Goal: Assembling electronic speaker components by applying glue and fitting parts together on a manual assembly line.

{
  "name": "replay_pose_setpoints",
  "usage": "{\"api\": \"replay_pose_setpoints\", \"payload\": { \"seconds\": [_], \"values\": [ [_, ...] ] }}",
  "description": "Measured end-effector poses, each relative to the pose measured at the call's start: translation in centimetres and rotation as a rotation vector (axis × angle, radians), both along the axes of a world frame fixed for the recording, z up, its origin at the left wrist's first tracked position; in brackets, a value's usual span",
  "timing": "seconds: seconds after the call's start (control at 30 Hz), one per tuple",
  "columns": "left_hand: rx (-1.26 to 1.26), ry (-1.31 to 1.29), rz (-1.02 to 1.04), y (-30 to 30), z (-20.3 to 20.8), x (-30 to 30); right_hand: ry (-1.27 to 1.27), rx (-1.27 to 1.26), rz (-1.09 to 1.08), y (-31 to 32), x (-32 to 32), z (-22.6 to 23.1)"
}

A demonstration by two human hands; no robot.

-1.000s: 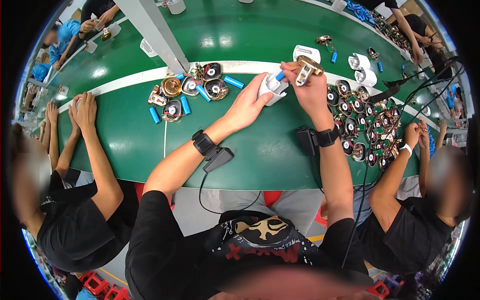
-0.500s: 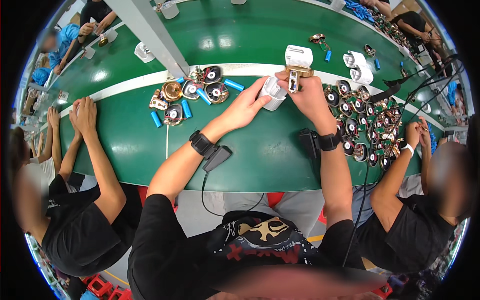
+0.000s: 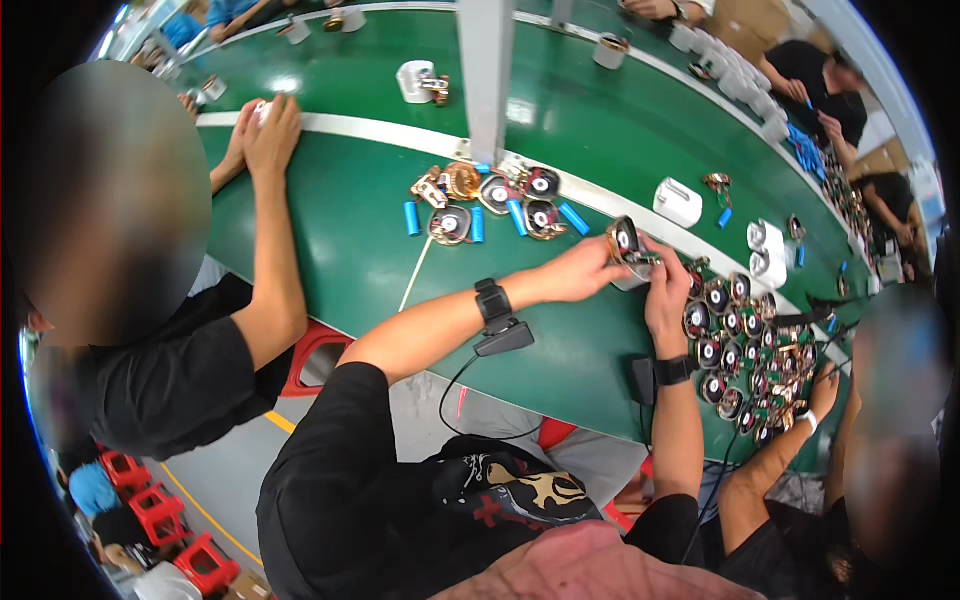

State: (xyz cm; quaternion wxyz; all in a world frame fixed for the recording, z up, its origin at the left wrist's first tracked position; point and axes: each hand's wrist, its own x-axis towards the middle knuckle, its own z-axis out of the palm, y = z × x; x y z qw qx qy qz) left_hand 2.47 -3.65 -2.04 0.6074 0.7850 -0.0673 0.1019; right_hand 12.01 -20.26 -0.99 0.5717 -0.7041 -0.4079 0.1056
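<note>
Both of my hands meet over the near side of the green table, closed around parts held together. My left hand (image 3: pixel 580 270) grips a speaker assembly (image 3: pixel 624 238) with a black cone side and a gold rim, standing tilted on edge. Just below it, a white plastic housing (image 3: pixel 630 280) shows partly between my hands. My right hand (image 3: pixel 668 285) is closed on that housing from the right, its fingertips beside a small circuit part. My fingers hide much of where assembly and housing meet.
Speaker assemblies (image 3: pixel 449 225) and blue cylindrical cells (image 3: pixel 573 219) lie left of my hands. Many more assemblies (image 3: pixel 732 324) crowd the right. White housings (image 3: pixel 678 202) stand beyond the pale divider strip. A grey post (image 3: pixel 485 90) rises mid-table. Co-workers sit on both sides.
My view has swung, shifting the table's things rightward. The gold-rimmed assembly has turned so its speaker side shows, and now sits between both hands above the white housing.
</note>
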Motion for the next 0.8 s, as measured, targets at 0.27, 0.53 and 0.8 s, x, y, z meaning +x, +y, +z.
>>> {"api": "replay_pose_setpoints", "payload": {
  "seconds": [0.27,0.53,0.8],
  "values": [
    [-0.122,-0.116,0.01,-0.4,1.0,-0.4,-0.009,0.144,0.001,0.4,-0.6,0.5],
    [-0.049,-0.147,0.465,6.6,7.5,4.7,0.247,0.143,-0.062,-0.9,0.9,-0.8],
    [0.47,0.099,0.576,19.4,3.9,11.4,0.076,-0.074,-0.041,0.4,-0.3,-0.6]
  ]
}}
